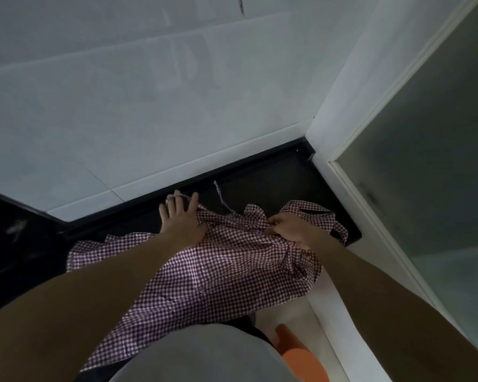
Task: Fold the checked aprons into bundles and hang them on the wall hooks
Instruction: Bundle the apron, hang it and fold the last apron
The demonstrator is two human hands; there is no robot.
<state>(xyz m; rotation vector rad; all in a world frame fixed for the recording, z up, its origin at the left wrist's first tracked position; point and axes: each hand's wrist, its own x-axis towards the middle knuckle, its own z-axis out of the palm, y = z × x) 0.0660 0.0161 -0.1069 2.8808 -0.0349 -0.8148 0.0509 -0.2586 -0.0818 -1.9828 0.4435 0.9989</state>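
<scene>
A purple-and-white checked apron [218, 268] lies spread and rumpled on a black countertop [262, 186], its near part hanging over the front edge toward me. My left hand [180, 216] lies flat on the apron's far left edge with fingers spread and straight. My right hand [290, 227] grips a bunched fold of the cloth near the apron's right side. Thin apron straps [221, 197] trail toward the back wall, and a looped strap [329, 216] lies at the right end of the counter. No wall hooks are in view.
A white tiled wall [149, 106] rises behind the counter. A white door frame [351, 172] with a frosted glass panel [431, 172] stands at the right. An orange object [298, 351] sits on the pale floor near my body. The counter's left part [20, 235] is dark.
</scene>
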